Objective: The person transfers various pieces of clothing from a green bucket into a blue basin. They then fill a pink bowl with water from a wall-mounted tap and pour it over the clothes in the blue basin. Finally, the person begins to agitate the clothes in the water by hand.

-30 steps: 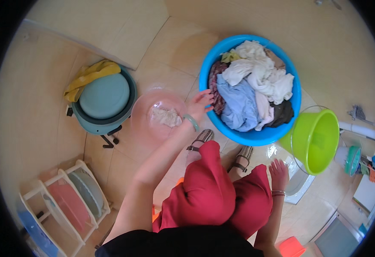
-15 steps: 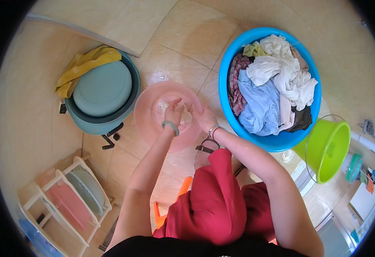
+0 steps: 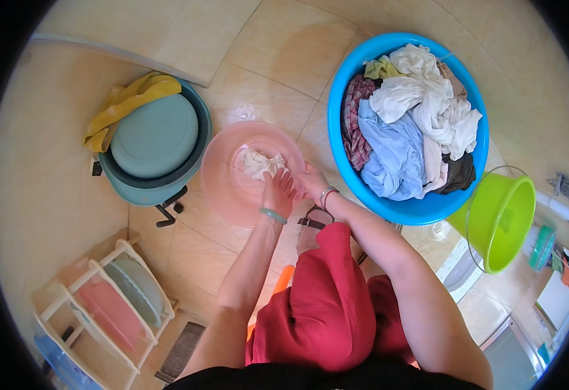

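Note:
A pink basin stands on the tiled floor in front of me. A small crumpled white cloth lies on its bottom. Over the right part of the basin is my left hand, its fingers spread and stretched out, with the fingertips close to the cloth's edge. My right hand grips the basin's rim on the right side, thumb and fingers at the edge. A green bangle circles my left wrist, and a bracelet my right.
At the right stands a large blue tub heaped with clothes, beside a lime-green bucket. Teal nested basins with a yellow cloth are at the left. A white rack holds more basins at lower left.
My left hand has moved right and nearer to me, off the white cloth, and its fingers have spread. My right hand stays at the basin's rim.

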The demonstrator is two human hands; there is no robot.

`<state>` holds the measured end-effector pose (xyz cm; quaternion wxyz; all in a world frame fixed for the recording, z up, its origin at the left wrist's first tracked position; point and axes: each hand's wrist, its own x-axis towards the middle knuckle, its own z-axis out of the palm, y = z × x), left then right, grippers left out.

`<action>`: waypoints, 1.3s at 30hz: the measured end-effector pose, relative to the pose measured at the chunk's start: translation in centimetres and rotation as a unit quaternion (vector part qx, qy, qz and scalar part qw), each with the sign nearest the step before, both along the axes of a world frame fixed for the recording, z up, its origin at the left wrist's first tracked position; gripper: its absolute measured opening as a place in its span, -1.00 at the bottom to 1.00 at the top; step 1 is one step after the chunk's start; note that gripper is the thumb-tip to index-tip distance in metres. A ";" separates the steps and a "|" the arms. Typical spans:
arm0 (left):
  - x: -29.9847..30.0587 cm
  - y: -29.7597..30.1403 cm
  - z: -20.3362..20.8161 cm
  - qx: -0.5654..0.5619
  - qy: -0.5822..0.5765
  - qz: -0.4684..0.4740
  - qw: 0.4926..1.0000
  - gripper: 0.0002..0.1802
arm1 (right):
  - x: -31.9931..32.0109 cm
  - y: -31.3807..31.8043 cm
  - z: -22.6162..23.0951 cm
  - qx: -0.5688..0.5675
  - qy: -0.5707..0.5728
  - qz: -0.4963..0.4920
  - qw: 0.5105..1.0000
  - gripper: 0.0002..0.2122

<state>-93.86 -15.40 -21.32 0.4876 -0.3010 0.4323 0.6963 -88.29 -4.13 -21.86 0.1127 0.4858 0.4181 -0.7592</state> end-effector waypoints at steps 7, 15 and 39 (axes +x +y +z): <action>2.1 2.1 14.2 0.052 0.008 -0.005 0.999 -0.29 | 3.4 3.2 9.6 0.129 0.011 0.068 0.989 -0.68; 6.6 16.8 38.7 0.225 0.231 -0.140 0.936 -0.41 | 12.4 19.8 33.5 0.074 0.164 -0.119 0.976 -0.68; 10.7 40.2 35.3 0.134 0.289 -0.130 0.939 -0.20 | 23.6 42.1 36.6 0.190 0.092 -0.235 0.949 -0.69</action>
